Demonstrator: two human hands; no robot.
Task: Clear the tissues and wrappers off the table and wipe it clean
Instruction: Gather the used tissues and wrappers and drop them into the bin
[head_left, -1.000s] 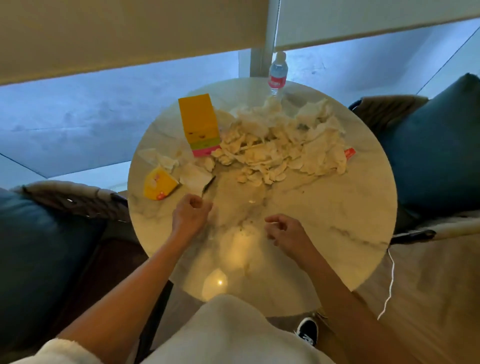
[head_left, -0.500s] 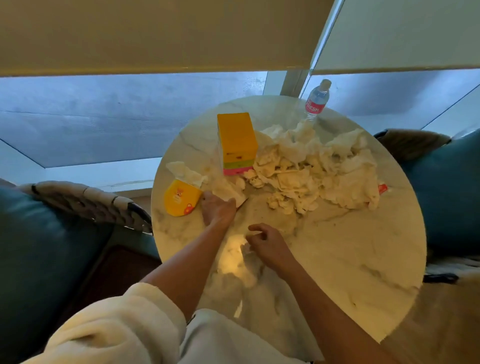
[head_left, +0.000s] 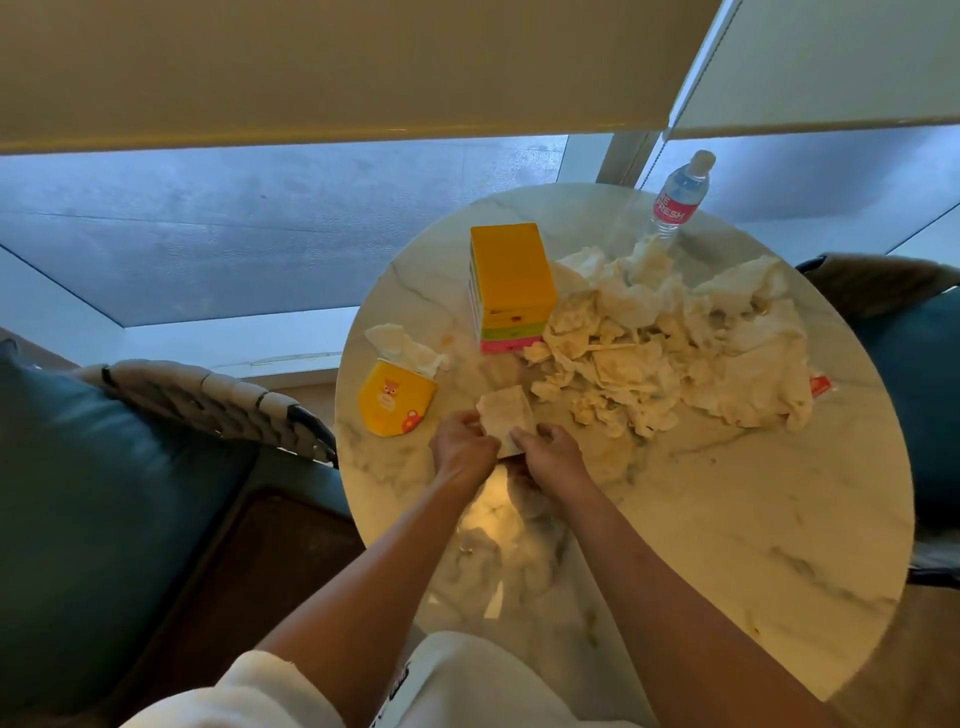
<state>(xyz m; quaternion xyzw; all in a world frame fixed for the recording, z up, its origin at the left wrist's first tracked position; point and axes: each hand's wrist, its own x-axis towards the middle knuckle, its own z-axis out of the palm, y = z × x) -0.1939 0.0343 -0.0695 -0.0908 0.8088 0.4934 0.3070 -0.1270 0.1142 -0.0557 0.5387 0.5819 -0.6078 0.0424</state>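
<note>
From the camera on my head, I am looking down at a round marble table (head_left: 727, 519). My left hand (head_left: 462, 449) and my right hand (head_left: 550, 457) are meeting near the middle of the table, on the side closer to me. Both hands are closing their fingers on one folded tissue (head_left: 506, 415); the left hand is pinching its left edge and the right hand is gripping its lower right corner. The tissue is standing up a little between my hands, and I cannot tell if its far end is touching the table.

Behind the tissue, a big pile of crumpled tissues (head_left: 675, 343) is lying across the far right part of the table. A small red wrapper (head_left: 820, 385) is showing at the right edge of this pile, partly under it. A yellow box (head_left: 511, 283) with pink and green stripes at its lower end is standing just beside the pile, on its left side. A yellow tissue pack (head_left: 395, 405) is lying to the left of my hands, near the table edge, and a white tissue (head_left: 405, 348) is coming out of its top. A water bottle (head_left: 680, 195) with a red label is standing upright at the far edge of the table, just behind the pile.

A dark teal sofa (head_left: 104, 493) is standing at the left of the table, and I am wearing something white (head_left: 441, 686) that shows at the bottom.
</note>
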